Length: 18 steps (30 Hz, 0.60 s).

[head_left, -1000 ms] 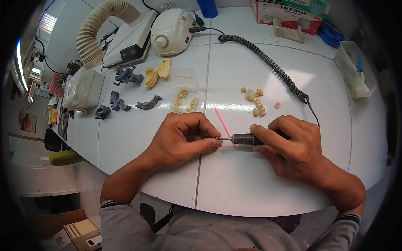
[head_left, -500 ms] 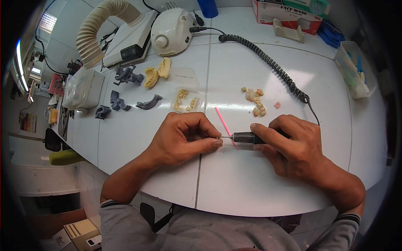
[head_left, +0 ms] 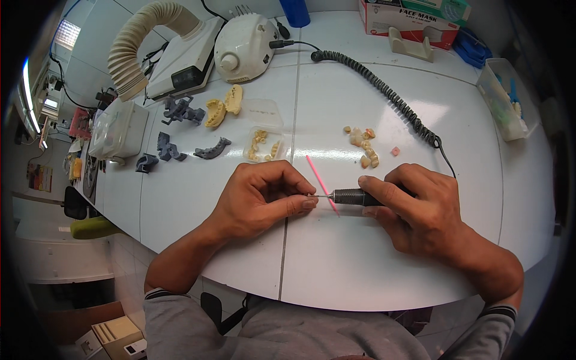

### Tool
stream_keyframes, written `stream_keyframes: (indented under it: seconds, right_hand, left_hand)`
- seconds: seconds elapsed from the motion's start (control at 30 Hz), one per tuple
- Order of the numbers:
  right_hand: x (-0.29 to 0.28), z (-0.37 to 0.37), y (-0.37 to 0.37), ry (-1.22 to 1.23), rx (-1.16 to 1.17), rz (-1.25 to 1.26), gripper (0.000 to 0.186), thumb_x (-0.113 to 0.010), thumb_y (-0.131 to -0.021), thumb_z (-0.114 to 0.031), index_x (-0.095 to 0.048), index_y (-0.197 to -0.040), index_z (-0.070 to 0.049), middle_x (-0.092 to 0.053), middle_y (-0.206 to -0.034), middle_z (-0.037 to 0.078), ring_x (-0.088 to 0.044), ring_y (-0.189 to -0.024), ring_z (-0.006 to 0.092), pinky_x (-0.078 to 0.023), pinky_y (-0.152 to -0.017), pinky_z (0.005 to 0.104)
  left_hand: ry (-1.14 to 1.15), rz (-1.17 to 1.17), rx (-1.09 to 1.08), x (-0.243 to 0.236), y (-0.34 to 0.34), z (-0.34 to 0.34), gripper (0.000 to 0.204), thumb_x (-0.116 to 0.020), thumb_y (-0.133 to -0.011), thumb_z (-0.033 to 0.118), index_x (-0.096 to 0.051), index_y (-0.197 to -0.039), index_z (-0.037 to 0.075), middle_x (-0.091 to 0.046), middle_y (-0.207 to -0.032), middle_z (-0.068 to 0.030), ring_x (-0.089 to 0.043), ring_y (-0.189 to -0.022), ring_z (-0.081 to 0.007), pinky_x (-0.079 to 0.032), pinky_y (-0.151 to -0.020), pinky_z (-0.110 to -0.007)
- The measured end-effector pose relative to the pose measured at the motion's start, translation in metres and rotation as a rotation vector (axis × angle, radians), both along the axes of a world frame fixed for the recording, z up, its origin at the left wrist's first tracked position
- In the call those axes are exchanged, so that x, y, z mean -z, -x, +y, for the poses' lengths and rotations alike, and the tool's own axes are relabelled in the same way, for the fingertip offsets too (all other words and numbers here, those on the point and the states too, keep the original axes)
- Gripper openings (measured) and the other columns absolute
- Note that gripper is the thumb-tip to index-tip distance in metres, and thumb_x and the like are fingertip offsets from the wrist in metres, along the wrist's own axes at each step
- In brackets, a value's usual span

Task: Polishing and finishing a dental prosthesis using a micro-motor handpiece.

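Note:
My right hand (head_left: 417, 207) is closed round a black rotary handpiece (head_left: 351, 197), which points left with a thin metal bur (head_left: 322, 196) in its tip. The bur's end reaches the fingertips of my left hand (head_left: 261, 195). There the left thumb and forefinger are pinched together; what they hold is mostly hidden and too small to name. Under the handpiece a thin pink stick (head_left: 318, 173) lies slantwise on the white table (head_left: 360, 264).
Tooth-coloured pieces lie in a clear box (head_left: 251, 155) and in a loose cluster (head_left: 367, 147). Yellow dental casts (head_left: 233, 99) and grey moulded parts (head_left: 171, 147) are at left. A coiled cable (head_left: 378, 85) runs from the white control unit (head_left: 243, 48). A suction hose (head_left: 123, 60) stands back left.
The view has shifted very slightly. Both hands keep nearly the same pose, with the bur still at the left fingertips.

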State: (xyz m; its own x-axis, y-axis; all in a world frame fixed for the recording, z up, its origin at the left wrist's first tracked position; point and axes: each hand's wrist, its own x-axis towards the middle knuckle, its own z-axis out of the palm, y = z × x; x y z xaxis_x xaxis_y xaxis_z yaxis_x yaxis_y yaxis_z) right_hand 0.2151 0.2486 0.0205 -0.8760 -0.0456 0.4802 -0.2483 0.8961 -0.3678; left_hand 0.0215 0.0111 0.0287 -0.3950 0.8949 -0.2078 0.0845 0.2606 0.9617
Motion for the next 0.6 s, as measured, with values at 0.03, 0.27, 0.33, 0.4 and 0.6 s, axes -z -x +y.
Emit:
stream_keyframes:
  seconds: [0.03, 0.27, 0.33, 0.4, 0.6]
  right_hand:
    - [0.0, 0.0002, 0.0002, 0.018, 0.003, 0.004, 0.046, -0.093, -0.076, -0.015, -0.078, -0.119, -0.012, -0.064, -0.082, 0.002, -0.063, -0.064, 0.0166, -0.047, -0.052, 0.0335]
    - [0.0006, 0.0035, -0.0001, 0.071, 0.03, 0.019, 0.048, -0.092, -0.074, -0.013, -0.079, -0.12, -0.009, -0.066, -0.08, 0.004, -0.062, -0.064, 0.0175, -0.048, -0.053, 0.0338]
    - [0.0002, 0.0036, -0.0004, 0.065, 0.026, 0.01, 0.048, -0.092, -0.073, -0.012, -0.079, -0.12, -0.01, -0.066, -0.08, 0.004, -0.062, -0.064, 0.0176, -0.048, -0.053, 0.0338]
    - [-0.0004, 0.0034, 0.0001, 0.061, 0.026, 0.011, 0.048, -0.092, -0.073, -0.012, -0.08, -0.12, -0.01, -0.066, -0.08, 0.004, -0.062, -0.064, 0.0177, -0.048, -0.053, 0.0338]
    - [0.0006, 0.0047, 0.001, 0.069, 0.018, 0.004, 0.048, -0.093, -0.072, -0.013, -0.08, -0.119, -0.01, -0.065, -0.08, 0.003, -0.062, -0.063, 0.0176, -0.047, -0.053, 0.034]
  left_hand:
    - [-0.002, 0.001, 0.003, 0.0013, 0.0006, -0.0004, 0.012, -0.078, -0.097, -0.006, -0.072, -0.107, -0.005, -0.08, -0.102, -0.0148, -0.08, -0.097, -0.0191, -0.066, -0.088, -0.031]
    - [-0.109, -0.034, -0.023, 0.0066, 0.0008, -0.0025, 0.016, -0.074, -0.099, -0.008, -0.069, -0.113, -0.004, -0.078, -0.108, -0.016, -0.079, -0.106, -0.0223, -0.068, -0.093, -0.034]
    - [-0.13, -0.014, -0.007, 0.0065, 0.0006, -0.0028, 0.016, -0.074, -0.099, -0.008, -0.069, -0.114, -0.004, -0.078, -0.109, -0.0162, -0.079, -0.107, -0.0227, -0.068, -0.093, -0.034]
    - [-0.13, -0.065, -0.019, 0.0075, 0.0011, -0.0036, 0.016, -0.073, -0.099, -0.009, -0.068, -0.113, -0.004, -0.078, -0.108, -0.0163, -0.079, -0.106, -0.0225, -0.068, -0.093, -0.034]
    - [-0.107, -0.111, -0.062, 0.0037, -0.0008, -0.0028, 0.022, -0.074, -0.098, -0.01, -0.064, -0.116, -0.003, -0.076, -0.11, -0.0154, -0.08, -0.107, -0.0233, -0.068, -0.092, -0.033]
